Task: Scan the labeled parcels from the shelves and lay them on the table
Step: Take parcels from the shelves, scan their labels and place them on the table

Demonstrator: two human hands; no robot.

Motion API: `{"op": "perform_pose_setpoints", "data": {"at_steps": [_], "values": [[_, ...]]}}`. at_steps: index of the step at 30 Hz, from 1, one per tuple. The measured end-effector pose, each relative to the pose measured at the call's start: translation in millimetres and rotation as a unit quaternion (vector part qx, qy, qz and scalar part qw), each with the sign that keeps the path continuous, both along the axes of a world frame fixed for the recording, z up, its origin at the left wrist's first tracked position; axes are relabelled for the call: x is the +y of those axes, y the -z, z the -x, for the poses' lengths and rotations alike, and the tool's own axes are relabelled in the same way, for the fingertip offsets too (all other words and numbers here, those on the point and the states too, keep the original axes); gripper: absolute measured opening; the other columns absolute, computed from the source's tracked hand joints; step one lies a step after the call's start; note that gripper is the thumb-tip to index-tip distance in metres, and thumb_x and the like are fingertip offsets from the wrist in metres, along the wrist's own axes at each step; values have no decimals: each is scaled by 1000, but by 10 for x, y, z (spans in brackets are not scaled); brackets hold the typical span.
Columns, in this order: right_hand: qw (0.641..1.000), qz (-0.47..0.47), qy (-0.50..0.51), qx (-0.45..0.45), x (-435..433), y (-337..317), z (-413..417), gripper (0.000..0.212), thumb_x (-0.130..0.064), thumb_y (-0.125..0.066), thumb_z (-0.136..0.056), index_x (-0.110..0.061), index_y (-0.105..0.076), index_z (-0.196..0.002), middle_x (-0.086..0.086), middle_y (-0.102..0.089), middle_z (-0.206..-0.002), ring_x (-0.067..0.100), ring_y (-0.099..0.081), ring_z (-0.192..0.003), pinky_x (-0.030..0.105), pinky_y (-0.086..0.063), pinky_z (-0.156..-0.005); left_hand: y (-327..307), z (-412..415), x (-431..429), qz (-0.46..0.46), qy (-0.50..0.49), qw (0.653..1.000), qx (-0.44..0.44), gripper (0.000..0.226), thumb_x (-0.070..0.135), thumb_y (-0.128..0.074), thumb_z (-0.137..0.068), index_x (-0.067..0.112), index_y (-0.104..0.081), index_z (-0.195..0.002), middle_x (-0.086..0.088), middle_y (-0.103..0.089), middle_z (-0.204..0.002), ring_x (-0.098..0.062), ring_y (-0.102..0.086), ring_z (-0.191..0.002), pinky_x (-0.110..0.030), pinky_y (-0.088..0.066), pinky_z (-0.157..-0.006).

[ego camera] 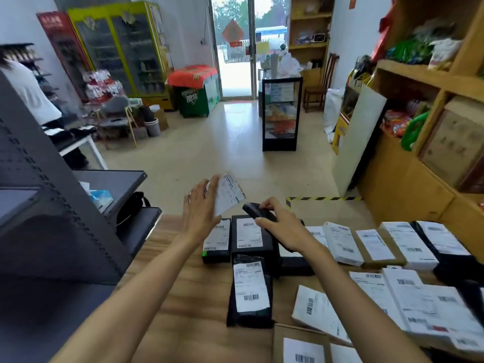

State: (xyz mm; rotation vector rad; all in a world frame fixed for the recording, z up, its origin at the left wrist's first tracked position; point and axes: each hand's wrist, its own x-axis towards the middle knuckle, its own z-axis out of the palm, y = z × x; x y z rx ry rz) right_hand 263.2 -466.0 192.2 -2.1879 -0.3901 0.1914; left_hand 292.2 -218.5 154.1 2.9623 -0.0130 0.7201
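Our left hand [201, 208] has its fingers and thumb closed on the left edge of a white parcel [227, 193], pinching it so that the printed label faces us. The parcel hangs tilted in the air, above the far edge of the wooden table [183, 297] and touching nothing else. Our right hand [284, 222] has its fingers wrapped round a black barcode scanner [258, 210], whose head points up toward the label from just beside it.

The parcel looks thin and flat, and we judge it light, since an edge pinch carries it easily. The wrapper seems a soft mailer, so it may sag or crease. A grip along one edge, clear of the barcode, keeps the label flat enough to read. The plastic skin could slip, so the thumb should press firmly.

Below, rows of labeled parcels [250, 292] lie label-up on the table, black ones near the middle, white and brown ones to the right. A grey metal shelf [52, 205] stands at our left.
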Motion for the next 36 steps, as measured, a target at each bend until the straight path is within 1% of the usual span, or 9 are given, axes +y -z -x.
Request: {"op": "perform_pose_setpoints", "data": {"at_steps": [3, 7, 11, 15, 20, 23, 28, 32, 36], "values": [[1000, -5, 5, -22, -158, -125, 190, 30, -41, -60, -93, -31, -46, -118, -1, -61, -123, 26, -61, -108, 46, -50, -95, -151, 138, -195, -21, 3, 1000, -8, 112, 26, -88, -61, 15, -25, -152, -10, -35, -142, -33, -36, -125, -47, -36, -102], [999, 13, -2, -41, -331, -233, 405, 28, -42, -60, -93, -35, -44, -115, -1, -62, -125, 26, -62, -103, 45, -51, -92, -278, 305, -410, -39, 19, 998, -36, 105, 19, -86, -58, 11, -33, -148, -10, -37, -137, -32, -36, -122, -44, -36, -100], [998, 38, -20, -44, -451, -282, 536, 26, -43, -58, -92, -39, -43, -113, 0, -61, -125, 26, -62, -96, 46, -53, -89, -345, 403, -528, -48, 25, 998, -40, 106, 17, -87, -56, 11, -34, -148, -10, -37, -138, -33, -36, -122, -45, -36, -100], [997, 51, -20, -53, -493, -265, 596, 26, -41, -58, -93, -38, -42, -114, 1, -61, -125, 27, -62, -94, 46, -52, -88, -322, 434, -585, -34, 33, 997, -53, 103, 17, -86, -56, 10, -38, -146, -11, -40, -137, -34, -38, -120, -47, -39, -100], [997, 56, -1, -60, -530, -215, 603, 24, -38, -57, -94, -37, -42, -113, 0, -60, -125, 26, -60, -92, 41, -52, -83, -249, 477, -600, -18, 42, 998, -43, 96, 26, -79, -64, 9, -37, -149, -14, -43, -139, -36, -38, -122, -50, -37, -102], [997, 60, -3, -56, -516, -194, 571, 23, -36, -57, -95, -36, -42, -113, 2, -60, -124, 27, -60, -94, 42, -52, -84, -177, 496, -535, -8, 37, 999, -39, 98, 32, -81, -63, 10, -38, -148, -13, -44, -138, -37, -40, -121, -50, -39, -102], [997, 64, -6, -41, -365, -180, 561, 23, -35, -57, -94, -35, -43, -113, 3, -61, -122, 29, -61, -96, 46, -52, -89, -69, 590, -310, -4, 17, 1000, -5, 115, 30, -92, -52, 14, -33, -149, -9, -40, -140, -34, -39, -124, -46, -40, -102], [997, 61, -14, -33, -214, -198, 606, 22, -35, -57, -95, -34, -44, -113, 3, -61, -118, 29, -61, -96, 45, -51, -89, -32, 730, -132, 5, 11, 1000, 12, 117, 31, -91, -55, 16, -28, -152, -8, -36, -143, -35, -39, -127, -47, -39, -104], [997, 54, -43, -19, -34, -199, 721, 20, -40, -57, -92, -39, -43, -106, 1, -61, -119, 28, -60, -96, 47, -51, -90, -1, 849, 43, 12, 9, 1000, 20, 119, 31, -92, -54, 16, -27, -151, -8, -37, -143, -34, -41, -127, -46, -39, -104]]}}
